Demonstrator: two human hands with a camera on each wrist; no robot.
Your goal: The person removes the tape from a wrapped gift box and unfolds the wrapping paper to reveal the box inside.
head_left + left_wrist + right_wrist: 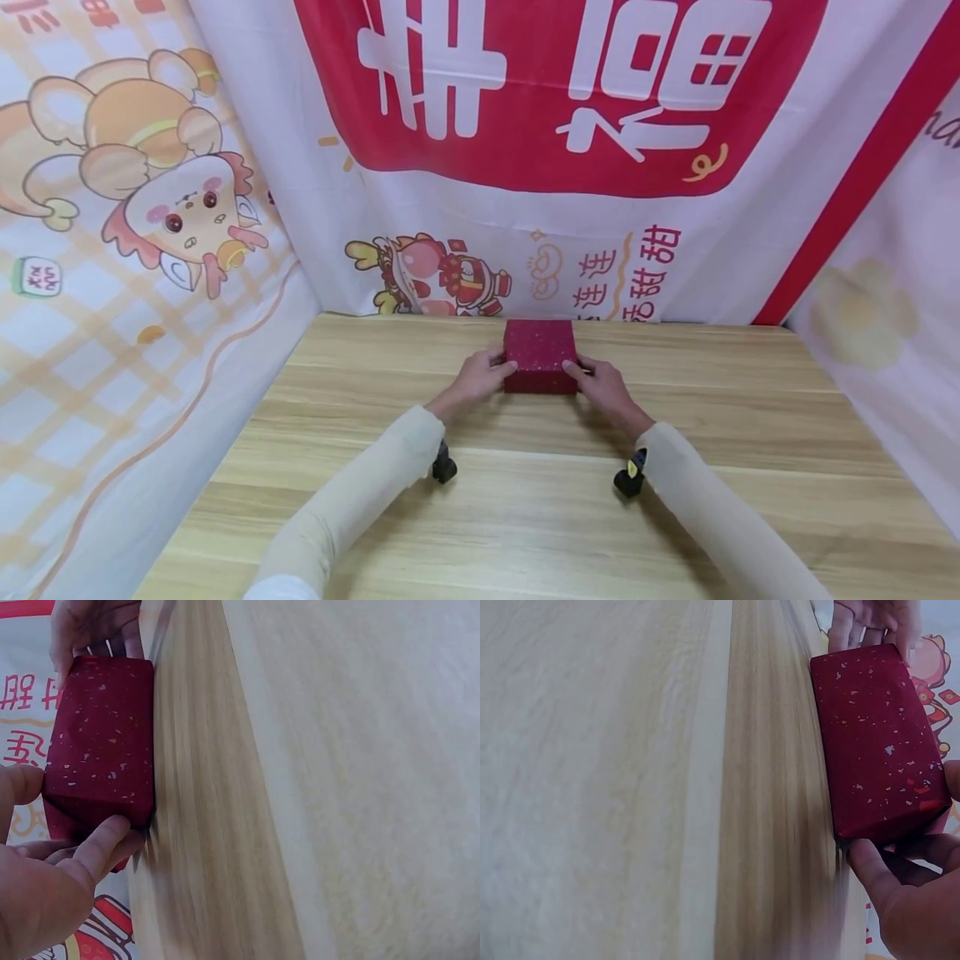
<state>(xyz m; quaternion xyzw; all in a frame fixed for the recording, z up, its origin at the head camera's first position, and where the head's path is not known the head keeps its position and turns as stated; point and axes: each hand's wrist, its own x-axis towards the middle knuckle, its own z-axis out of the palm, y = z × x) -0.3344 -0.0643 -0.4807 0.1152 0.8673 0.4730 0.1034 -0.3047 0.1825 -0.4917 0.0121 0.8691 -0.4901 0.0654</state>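
Note:
A dark red box (539, 357) with pale flecks sits near the back edge of the wooden table, close to the hanging cloth. My left hand (481, 373) holds its left end, the thumb at the near top corner. On the opposite end, my right hand (602, 385) grips the box in a mirrored way. Seen from the left wrist, the flecked red box (103, 739) has the left fingers (97, 847) against its end face. In the right wrist view, the right fingers (874, 874) touch the near end of the box (881, 742). Some fingertips are hidden behind it.
The table (517, 517) has a light wood grain. A white cloth with a large red printed patch (525, 167) hangs right behind the box. Printed cloths also hang at the left (150, 350) and right sides. Small black cameras (444, 463) are worn at both wrists.

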